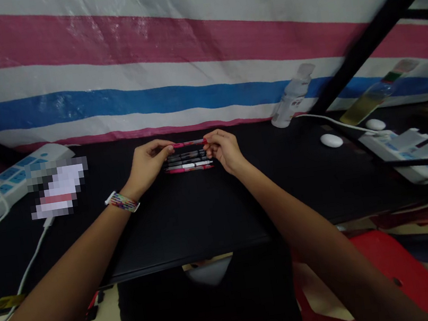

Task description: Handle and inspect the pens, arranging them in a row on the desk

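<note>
A red pen (pixel 189 143) lies crosswise between my two hands at the far side of the black table. My left hand (pixel 153 158) pinches its left end, and my right hand (pixel 223 149) pinches its right end. Just nearer to me, several pens (pixel 187 157) with dark barrels lie side by side in a row. A white-barrelled pen (pixel 190 165) and another red pen (pixel 189 169) make up the near edge of that row. The curled fingers of my right hand are close to the row's right ends; whether they touch is unclear.
A power strip (pixel 20 181) and a blurred-out phone (pixel 59 190) on a cable lie left. Rightward stand a clear bottle (pixel 292 98), a white rounded object (pixel 331 140), a bottle of yellowish liquid (pixel 373 96) and another power strip (pixel 409 152). A striped sheet (pixel 179 37) hangs behind the table (pixel 191 223).
</note>
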The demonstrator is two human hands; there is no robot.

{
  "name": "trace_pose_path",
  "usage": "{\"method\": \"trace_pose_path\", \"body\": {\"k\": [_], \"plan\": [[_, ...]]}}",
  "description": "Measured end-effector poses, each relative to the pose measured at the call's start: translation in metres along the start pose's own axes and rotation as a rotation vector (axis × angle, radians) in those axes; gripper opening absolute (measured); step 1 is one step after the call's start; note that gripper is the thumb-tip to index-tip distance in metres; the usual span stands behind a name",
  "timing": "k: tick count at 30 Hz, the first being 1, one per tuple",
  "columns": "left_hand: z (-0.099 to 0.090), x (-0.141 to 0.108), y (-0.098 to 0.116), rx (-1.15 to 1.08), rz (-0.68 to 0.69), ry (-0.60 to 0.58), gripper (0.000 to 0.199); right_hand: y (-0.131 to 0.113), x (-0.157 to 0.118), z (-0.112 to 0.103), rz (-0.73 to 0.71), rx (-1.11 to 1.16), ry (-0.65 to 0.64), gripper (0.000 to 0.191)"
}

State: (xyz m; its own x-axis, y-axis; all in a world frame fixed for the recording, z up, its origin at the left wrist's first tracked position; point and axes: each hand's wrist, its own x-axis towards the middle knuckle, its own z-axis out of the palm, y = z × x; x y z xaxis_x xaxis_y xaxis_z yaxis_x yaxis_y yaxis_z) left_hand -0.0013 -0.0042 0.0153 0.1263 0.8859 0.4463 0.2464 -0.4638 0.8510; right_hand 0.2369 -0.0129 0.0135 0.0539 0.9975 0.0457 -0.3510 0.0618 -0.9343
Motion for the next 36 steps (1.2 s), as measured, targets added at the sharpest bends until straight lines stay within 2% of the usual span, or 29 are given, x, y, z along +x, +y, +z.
{"method": "trace_pose_path", "body": {"k": [8, 12, 17, 20, 22, 28, 32, 36], "plan": [[-0.001, -0.003, 0.009, 0.054, 0.123, 0.03, 0.02, -0.001, 0.0, 0.002, 0.039, 0.054, -0.002, 0.002], [-0.004, -0.005, 0.018, 0.208, 0.246, 0.029, 0.015, -0.004, 0.0, 0.001, 0.115, 0.121, 0.014, 0.005], [-0.003, -0.004, 0.015, 0.175, 0.251, 0.071, 0.016, -0.013, -0.006, 0.002, 0.303, 0.324, -0.123, 0.027], [-0.001, -0.003, 0.009, 0.121, 0.219, 0.099, 0.016, -0.016, -0.01, 0.003, 0.349, 0.424, -0.198, 0.043], [0.0, -0.002, 0.007, 0.089, 0.205, 0.105, 0.017, -0.016, -0.01, 0.003, 0.339, 0.443, -0.222, 0.044], [0.001, -0.002, 0.007, 0.016, 0.165, 0.079, 0.02, -0.015, -0.01, 0.003, 0.263, 0.4, -0.193, 0.024], [0.002, -0.002, 0.008, 0.009, 0.112, 0.08, 0.022, -0.021, -0.015, 0.008, 0.198, 0.309, -0.182, 0.027], [0.003, -0.002, 0.008, 0.005, 0.093, 0.072, 0.021, -0.023, -0.018, 0.01, 0.153, 0.242, -0.168, 0.021]]}}
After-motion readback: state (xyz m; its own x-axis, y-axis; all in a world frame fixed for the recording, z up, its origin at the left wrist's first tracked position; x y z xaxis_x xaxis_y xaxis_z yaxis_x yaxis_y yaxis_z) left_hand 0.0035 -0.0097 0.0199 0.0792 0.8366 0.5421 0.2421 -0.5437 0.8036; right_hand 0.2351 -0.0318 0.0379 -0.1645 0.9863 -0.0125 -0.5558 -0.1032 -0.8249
